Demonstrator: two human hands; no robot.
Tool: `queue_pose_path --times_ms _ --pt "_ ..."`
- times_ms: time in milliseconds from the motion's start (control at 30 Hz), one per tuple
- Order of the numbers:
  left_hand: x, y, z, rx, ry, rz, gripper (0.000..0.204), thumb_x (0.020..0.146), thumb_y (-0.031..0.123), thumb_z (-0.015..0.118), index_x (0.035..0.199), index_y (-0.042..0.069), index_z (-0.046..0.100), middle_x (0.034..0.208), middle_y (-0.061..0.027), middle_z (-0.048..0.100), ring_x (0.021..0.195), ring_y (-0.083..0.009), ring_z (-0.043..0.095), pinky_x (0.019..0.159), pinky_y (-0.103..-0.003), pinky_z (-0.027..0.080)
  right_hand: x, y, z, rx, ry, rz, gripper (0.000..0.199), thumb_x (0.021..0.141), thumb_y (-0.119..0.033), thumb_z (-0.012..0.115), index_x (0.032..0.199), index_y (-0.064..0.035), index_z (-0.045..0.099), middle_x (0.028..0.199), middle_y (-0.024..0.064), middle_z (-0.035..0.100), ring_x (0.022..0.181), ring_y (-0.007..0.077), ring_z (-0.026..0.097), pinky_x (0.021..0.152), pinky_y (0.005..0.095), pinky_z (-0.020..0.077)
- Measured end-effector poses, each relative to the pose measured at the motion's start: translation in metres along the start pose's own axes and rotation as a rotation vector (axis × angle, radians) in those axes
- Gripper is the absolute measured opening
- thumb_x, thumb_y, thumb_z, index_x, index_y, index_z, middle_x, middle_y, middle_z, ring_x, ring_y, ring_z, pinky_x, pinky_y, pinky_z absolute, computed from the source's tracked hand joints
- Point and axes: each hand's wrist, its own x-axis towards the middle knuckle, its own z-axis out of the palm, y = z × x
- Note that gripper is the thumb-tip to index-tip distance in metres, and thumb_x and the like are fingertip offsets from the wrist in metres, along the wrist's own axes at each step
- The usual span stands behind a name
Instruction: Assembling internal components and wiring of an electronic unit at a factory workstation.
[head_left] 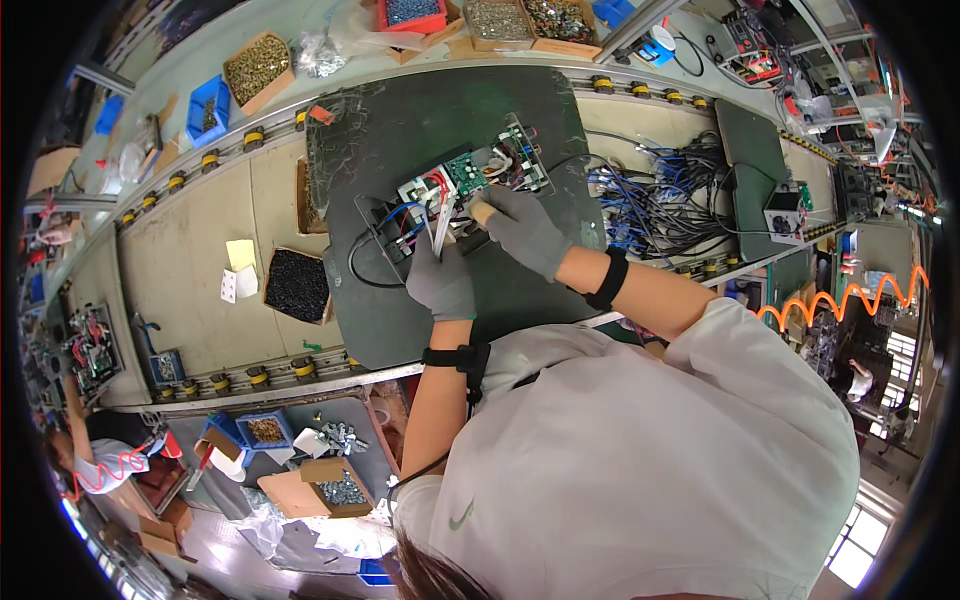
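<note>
Seen from the head camera, both gloved hands work over an open electrical unit (455, 195) that lies tilted on a dark mat (520, 110) on the roller conveyor (200, 240). The left hand (441, 279) is curled against the unit's near edge, fingers pressed together around what looks like a thin upright tool or wire; exactly what it pinches is hard to tell. The right hand (523, 230) is closed on a tan tool handle (482, 212) beside the green circuit board (468, 170). The work probably goes best with the left hand steadying the unit while the tool stays square to the board, clear of the red and blue leads. Close by, a tangle of blue cables (650, 200) crowds the right side, and a box of black screws (296, 285) sits to the left, near enough to knock.
</note>
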Motion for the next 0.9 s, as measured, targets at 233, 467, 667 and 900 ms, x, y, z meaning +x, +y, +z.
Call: queue_pose_path --times_ms 233,467,667,900 --pt "-0.004 -0.003 0.002 -0.306 -0.05 -0.023 0.027 0.091 0.009 0.061 0.115 0.0 0.069 0.089 -0.01 0.075 0.073 -0.0147 0.068 0.068 -0.03 0.054 0.021 -0.018 0.001 -0.314 -0.417 0.293 0.042 0.096 -0.041 0.051 0.09 -0.0049 0.072 0.084 0.0138 0.073 0.076 0.0296 0.071 0.069 0.0419 0.0538" --pt "-0.001 -0.019 0.013 -0.51 -0.142 -0.1 0.028 0.092 0.001 0.059 0.118 -0.008 0.066 0.106 -0.0117 0.073 0.09 -0.0157 0.067 0.079 -0.028 0.054 0.034 0.011 0.02 -0.236 -0.373 0.104 0.027 0.084 -0.031 0.06 0.085 -0.0104 0.077 0.084 0.009 0.075 0.077 0.0232 0.071 0.07 0.0357 0.0545" --pt "0.003 -0.009 0.009 -0.54 -0.154 -0.143 0.03 0.091 -0.003 0.06 0.119 -0.007 0.066 0.111 -0.0129 0.071 0.094 -0.0181 0.067 0.084 -0.031 0.055 0.015 0.02 0.022 0.168 -0.313 0.137 0.026 0.08 -0.028 0.063 0.077 -0.0032 0.07 0.071 0.0079 0.065 0.064 0.0181 0.057 0.062 0.0355 0.0454" --pt "0.006 0.003 0.006 -0.522 -0.165 -0.19 0.034 0.088 -0.007 0.06 0.121 -0.007 0.064 0.107 -0.0124 0.07 0.093 -0.0186 0.068 0.084 -0.031 0.056 0.002 0.01 0.022 0.309 -0.215 0.112 0.026 0.084 -0.027 0.061 0.083 -0.0015 0.068 0.071 0.0052 0.062 0.061 0.0161 0.053 0.056 0.0336 0.042"
